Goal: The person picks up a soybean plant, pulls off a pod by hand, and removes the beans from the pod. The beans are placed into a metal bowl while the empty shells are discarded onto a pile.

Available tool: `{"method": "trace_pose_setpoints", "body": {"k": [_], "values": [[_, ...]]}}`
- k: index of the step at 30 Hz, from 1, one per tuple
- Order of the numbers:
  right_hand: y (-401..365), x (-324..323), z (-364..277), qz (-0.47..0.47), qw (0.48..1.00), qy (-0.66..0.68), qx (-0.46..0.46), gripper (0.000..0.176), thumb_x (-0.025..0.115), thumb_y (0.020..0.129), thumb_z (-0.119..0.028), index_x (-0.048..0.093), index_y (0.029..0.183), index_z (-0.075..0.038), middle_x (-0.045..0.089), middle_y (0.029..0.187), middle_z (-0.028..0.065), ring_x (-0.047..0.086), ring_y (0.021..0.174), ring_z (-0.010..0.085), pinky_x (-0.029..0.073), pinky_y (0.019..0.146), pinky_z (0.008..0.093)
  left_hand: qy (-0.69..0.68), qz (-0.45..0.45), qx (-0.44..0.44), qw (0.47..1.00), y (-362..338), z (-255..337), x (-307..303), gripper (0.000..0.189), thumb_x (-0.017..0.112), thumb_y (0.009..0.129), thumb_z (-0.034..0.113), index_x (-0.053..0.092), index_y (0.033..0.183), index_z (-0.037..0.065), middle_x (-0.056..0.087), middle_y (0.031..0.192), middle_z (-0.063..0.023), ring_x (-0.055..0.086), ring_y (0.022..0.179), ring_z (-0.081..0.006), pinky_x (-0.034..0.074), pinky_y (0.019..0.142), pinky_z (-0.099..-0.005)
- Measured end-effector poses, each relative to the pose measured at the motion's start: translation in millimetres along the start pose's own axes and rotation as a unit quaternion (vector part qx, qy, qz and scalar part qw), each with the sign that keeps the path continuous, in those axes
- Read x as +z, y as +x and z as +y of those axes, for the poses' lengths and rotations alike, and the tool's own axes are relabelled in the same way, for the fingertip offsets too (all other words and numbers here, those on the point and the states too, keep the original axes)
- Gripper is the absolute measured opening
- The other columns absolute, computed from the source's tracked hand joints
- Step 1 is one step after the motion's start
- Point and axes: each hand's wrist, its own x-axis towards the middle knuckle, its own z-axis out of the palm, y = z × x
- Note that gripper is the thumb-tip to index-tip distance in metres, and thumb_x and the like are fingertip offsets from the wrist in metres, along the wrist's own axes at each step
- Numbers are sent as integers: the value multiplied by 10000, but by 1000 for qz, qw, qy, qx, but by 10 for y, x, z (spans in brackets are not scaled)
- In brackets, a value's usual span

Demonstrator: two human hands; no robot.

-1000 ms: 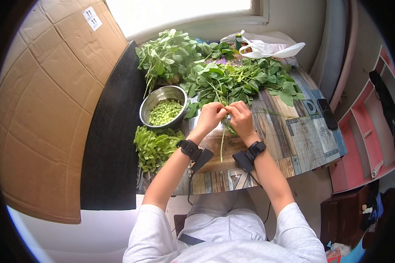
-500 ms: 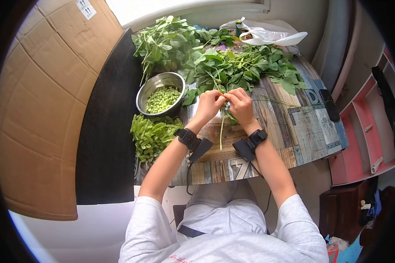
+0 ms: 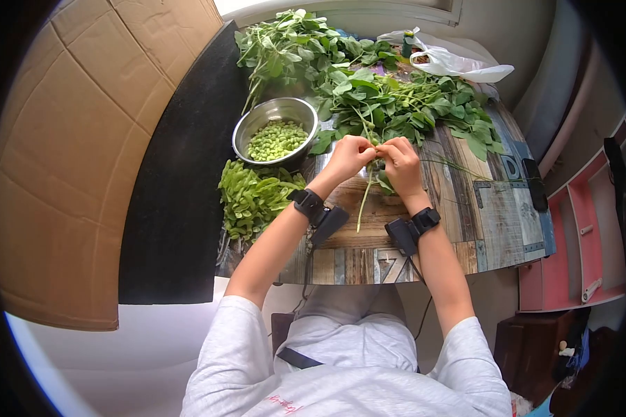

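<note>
Head view: left hand (image 3: pixel 348 156) and right hand (image 3: pixel 401 161) meet on one bean stalk (image 3: pixel 363 205), mid-table.
Both pinch its leafy top tight, fingertips nearly touching; the bare stem trails toward the table's (image 3: pixel 466 215) near edge. I judge a pod is being plucked. Next calls for a clean pull, then a reach to the bowl (image 3: pixel 239 137) by the left edge.

Thin green stalk (image 3: pixel 364 205), leafy top end, runs straight twd near edge of table (image 3: pixel 466 229).
</note>
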Motion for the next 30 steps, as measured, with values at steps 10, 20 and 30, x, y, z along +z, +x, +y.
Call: {"method": "trace_pose_setpoints", "body": {"k": [10, 20, 30], "values": [[-13, 12, -53, -71, 997, -10, 12, 64, 640, 712, -63, 608, 764, -82, 548, 768, 25, 551, 760, 225, 464, 593, 335, 72, -20, 58, 996, -147, 10, -135, 178, 591, 740, 138, 638, 811, -18, 571, 618, -126, 535, 538, -191, 441, 546, -298], [-46, 45, -77, -40, 999, -16, -12, 79, 604, 676, 7, 582, 726, -49, 534, 721, 62, 564, 680, 243, 475, 575, 339, 43, 3, 72, 996, -134, -82, 2, 186, 562, 783, 143, 642, 843, -15, 589, 661, -122, 548, 586, -186, 426, 550, -299], [-4, 47, -135, 15, 999, 23, -34, 147, 613, 663, 56, 624, 778, -35, 568, 745, 73, 579, 678, 243, 482, 567, 322, -210, -71, -97, 970, -159, -76, 0, 159, 497, 868, 109, 623, 888, 14, 530, 634, 33, 453, 539, -32, 373, 473, -182]]}}
